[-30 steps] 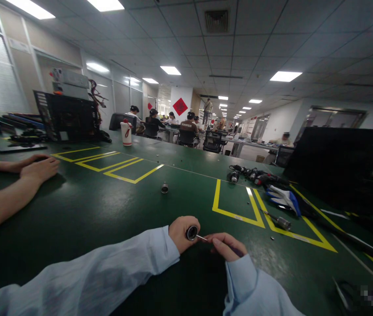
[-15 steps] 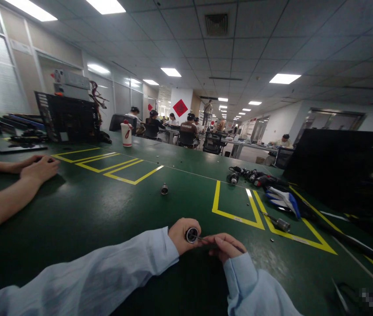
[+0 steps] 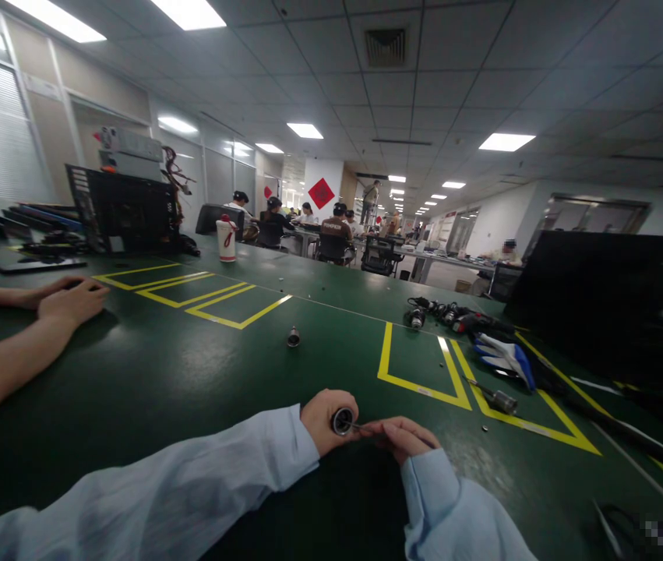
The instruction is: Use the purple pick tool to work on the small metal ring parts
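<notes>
The main danger, in my judgement, is a slip of the thin shaft (image 3: 357, 425). Its end reaches the open mouth of the dark cylinder (image 3: 343, 421), and how deep it goes I cannot tell. If the right hand (image 3: 404, 439) pushes at a wrong angle, the end could jump over the rim and scratch it, or poke the left hand (image 3: 322, 425), which is just behind. A second risk is rotation: if the left grip is too loose, the cylinder could turn with the shaft. Also, both hands are above the bare table (image 3: 238, 389), so anything small which drops out could roll away.

I take as landmark the lone metal part (image 3: 293, 336) standing on the table. The cylinder is nearer to the wearer than this part, and to the right of it. The left fingers are curled around the cylinder's side, with its mouth left uncovered. The right hand is further to the right of the landmark; its thumb and forefinger appear to pinch the shaft, but the other fingertips are hidden, so I cannot tell what these 3 fingers do.
</notes>
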The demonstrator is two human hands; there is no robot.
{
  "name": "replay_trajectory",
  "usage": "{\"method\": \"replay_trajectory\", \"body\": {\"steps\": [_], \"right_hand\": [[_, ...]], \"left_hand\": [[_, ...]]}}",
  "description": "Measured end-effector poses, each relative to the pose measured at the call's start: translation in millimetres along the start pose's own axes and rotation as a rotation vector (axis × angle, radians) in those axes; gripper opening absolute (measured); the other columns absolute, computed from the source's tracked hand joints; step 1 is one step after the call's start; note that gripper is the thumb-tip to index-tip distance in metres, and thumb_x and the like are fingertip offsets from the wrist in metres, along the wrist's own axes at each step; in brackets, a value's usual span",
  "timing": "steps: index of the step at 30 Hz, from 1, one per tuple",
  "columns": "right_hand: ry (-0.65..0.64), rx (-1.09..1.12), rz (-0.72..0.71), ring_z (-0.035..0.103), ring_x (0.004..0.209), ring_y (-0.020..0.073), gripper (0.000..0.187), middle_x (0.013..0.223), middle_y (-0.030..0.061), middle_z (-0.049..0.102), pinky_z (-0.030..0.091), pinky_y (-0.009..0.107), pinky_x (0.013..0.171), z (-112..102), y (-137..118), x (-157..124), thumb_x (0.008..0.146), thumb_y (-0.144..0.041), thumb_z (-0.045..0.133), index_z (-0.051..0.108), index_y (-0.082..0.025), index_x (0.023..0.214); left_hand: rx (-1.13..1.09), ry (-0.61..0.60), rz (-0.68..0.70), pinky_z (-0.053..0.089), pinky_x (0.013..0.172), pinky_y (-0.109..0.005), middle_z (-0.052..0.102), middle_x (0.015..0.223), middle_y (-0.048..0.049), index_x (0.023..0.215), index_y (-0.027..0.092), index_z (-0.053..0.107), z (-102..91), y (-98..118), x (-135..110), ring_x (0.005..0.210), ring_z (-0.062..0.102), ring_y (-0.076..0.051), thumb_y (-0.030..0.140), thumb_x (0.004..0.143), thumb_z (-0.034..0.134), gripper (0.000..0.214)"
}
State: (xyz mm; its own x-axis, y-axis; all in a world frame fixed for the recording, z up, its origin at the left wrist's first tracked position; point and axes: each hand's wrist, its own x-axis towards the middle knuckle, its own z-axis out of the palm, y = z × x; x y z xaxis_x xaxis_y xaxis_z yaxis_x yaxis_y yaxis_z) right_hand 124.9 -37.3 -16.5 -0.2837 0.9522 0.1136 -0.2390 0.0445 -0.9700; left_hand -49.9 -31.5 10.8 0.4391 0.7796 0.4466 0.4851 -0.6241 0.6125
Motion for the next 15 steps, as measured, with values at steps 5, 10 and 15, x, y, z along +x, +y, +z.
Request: {"method": "replay_trajectory", "body": {"steps": [5,10,15], "right_hand": [[-0.022,0.110,0.008,0.063,0.070,0.0211,0.028,0.071,0.0092,0.071,0.044,0.028,0.060,0.2,0.1,0.3,0.055,-0.043,0.071,0.070,-0.016,0.063],[0.089,-0.113,-0.114,0.061,0.069,0.0216,0.031,0.071,0.0082,0.070,0.045,0.030,0.061,10.4,-8.8,-10.2,0.060,-0.047,0.065,0.069,-0.017,0.063],[0.128,-0.272,-0.216,0.061,0.069,0.0224,0.031,0.068,0.0072,0.070,0.045,0.033,0.067,16.9,-15.3,-15.1,0.062,-0.048,0.062,0.070,-0.019,0.063]], "left_hand": [[-0.150,-0.014,0.007,0.031,0.048,-0.018,0.043,0.054,0.0048,0.055,0.013,0.048,2.5,-6.3,1.5,0.050,0.040,-0.007,0.021,0.055,0.065,0.019],[-0.036,0.014,-0.033,0.031,0.049,-0.018,0.045,0.055,0.0041,0.055,0.013,0.048,2.3,-3.7,-0.3,0.052,0.042,-0.008,0.018,0.058,0.062,0.015],[0.090,0.023,-0.029,0.032,0.052,-0.019,0.047,0.055,0.0040,0.056,0.014,0.050,0.3,0.5,-1.8,0.054,0.043,-0.009,0.019,0.059,0.061,0.012]]}}
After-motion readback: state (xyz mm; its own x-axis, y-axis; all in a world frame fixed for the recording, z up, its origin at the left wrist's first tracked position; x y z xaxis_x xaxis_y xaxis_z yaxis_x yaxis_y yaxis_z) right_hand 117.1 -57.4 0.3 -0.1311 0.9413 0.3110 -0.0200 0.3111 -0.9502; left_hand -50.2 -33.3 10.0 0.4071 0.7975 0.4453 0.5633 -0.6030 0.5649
